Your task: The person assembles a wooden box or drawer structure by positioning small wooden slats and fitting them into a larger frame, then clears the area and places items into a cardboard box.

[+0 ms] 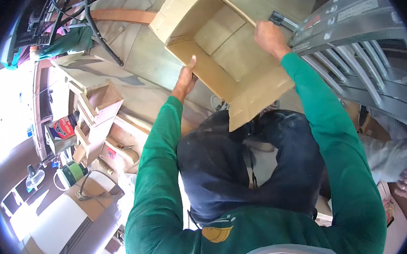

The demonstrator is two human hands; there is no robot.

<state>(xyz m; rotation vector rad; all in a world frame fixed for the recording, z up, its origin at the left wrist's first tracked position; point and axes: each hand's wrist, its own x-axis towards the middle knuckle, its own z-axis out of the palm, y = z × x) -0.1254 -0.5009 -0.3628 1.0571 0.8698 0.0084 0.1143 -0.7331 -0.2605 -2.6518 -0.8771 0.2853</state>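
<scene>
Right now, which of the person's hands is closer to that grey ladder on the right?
The right hand. It grips the far edge of the open cardboard box, right beside the grey ladder. The left hand holds the box's opposite edge, the whole box away from the ladder.

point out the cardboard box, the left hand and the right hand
cardboard box (223, 40): head view, on its bare inner bottom panel
left hand (186, 78): head view, middle of the hand at the box's near-left edge
right hand (268, 37): head view, back of the hand gripping the box's right edge
</scene>
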